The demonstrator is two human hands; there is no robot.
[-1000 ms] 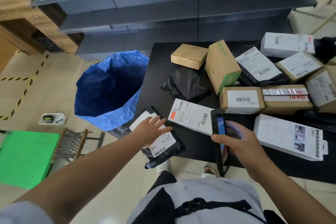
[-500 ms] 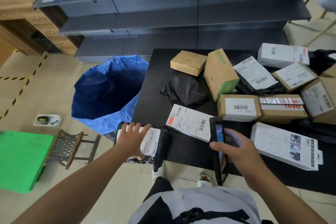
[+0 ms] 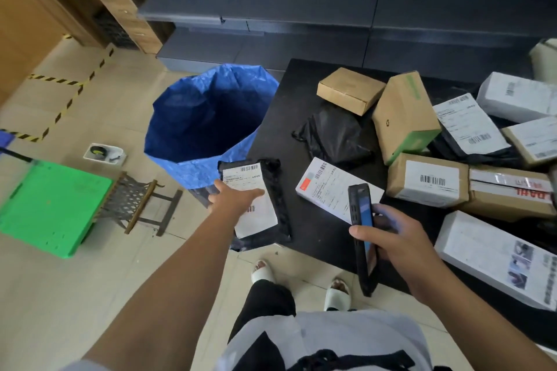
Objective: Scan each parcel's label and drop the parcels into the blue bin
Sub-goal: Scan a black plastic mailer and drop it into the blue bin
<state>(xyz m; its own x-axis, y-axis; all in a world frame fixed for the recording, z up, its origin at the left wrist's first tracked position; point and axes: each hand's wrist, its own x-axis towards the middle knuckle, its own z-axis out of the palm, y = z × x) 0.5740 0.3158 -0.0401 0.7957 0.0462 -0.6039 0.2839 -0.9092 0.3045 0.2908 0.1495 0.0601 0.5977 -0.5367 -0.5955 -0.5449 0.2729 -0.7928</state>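
Observation:
My left hand point(image 3: 233, 197) grips a black poly-bag parcel point(image 3: 271, 187) with a white barcode label, held off the table's left edge beside the blue bin point(image 3: 208, 117). My right hand point(image 3: 391, 238) holds a black handheld scanner point(image 3: 361, 220) upright over the table's front edge. A flat white labelled parcel point(image 3: 328, 187) lies on the black table point(image 3: 289, 93) just left of the scanner. Several more cardboard boxes, such as a labelled box point(image 3: 428, 181) and a tilted box point(image 3: 404, 117), are piled to the right.
A black plastic bag point(image 3: 334, 132) lies mid-table. A long white box point(image 3: 494, 256) sits at the right front. On the floor to the left are a green pallet point(image 3: 51, 205), a folding stool point(image 3: 135, 202) and a small white tray point(image 3: 104, 153). Grey shelving point(image 3: 301, 9) stands behind.
My left hand has picked the black parcel up from the table's front corner and carried it left and forward, toward the blue bin. The scanner hand has stayed roughly in place.

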